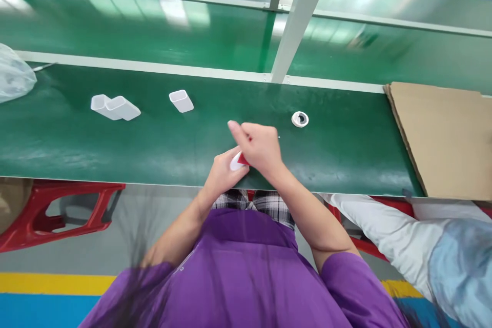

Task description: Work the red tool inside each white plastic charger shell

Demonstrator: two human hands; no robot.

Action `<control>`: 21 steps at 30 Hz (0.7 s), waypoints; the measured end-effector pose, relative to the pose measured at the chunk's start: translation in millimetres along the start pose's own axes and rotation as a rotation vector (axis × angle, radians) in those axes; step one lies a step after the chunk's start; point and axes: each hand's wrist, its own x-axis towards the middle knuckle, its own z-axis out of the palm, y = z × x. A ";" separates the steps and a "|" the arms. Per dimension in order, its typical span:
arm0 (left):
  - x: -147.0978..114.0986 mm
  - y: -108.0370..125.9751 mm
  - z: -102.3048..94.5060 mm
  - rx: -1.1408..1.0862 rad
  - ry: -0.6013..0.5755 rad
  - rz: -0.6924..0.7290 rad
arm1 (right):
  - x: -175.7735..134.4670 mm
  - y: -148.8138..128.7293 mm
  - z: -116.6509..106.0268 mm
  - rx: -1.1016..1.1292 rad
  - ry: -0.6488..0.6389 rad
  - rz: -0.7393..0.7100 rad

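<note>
Close to the table's front edge, my left hand (224, 170) is closed around a white piece (235, 162) with a smooth rounded surface, mostly covered by the fingers. My right hand (263, 148) is curled into a fist right against it, thumb pointing up to the left. Something red (243, 159) pokes out under the fist over the white piece, and a bit of red also shows between its fingers; its kind is hidden. Farther back lie a short white oval tube (182, 101) and two more white tubes (115, 107) touching each other.
A white ring with a dark centre (300, 119) lies right of my hands on the green table (338, 159). Flat cardboard (446, 138) covers the right end. A clear plastic bag (15, 77) is at far left. A metal post (300, 15) rises behind. Another person's leg (388, 230) is at right.
</note>
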 end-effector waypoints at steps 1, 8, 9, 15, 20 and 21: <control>-0.2 -0.3 0.0 0.009 -0.006 0.009 | -0.6 -1.0 -0.8 -0.039 -0.007 0.006; -0.4 -4.2 -2.3 -0.015 -0.028 -0.016 | 1.8 2.7 1.1 -0.009 0.013 -0.006; -0.8 -4.9 -3.1 -0.040 -0.040 -0.032 | 3.3 5.9 0.7 -0.014 0.026 0.019; -3.9 -10.0 -7.7 -0.393 -0.158 -0.043 | 6.6 31.2 -13.8 0.271 0.222 0.084; -2.9 -11.2 -7.5 -0.323 -0.143 -0.046 | -11.8 24.7 -14.3 0.507 0.144 0.082; -2.8 -11.6 -7.0 -0.269 -0.134 -0.054 | -16.0 18.2 -12.6 0.509 0.141 0.059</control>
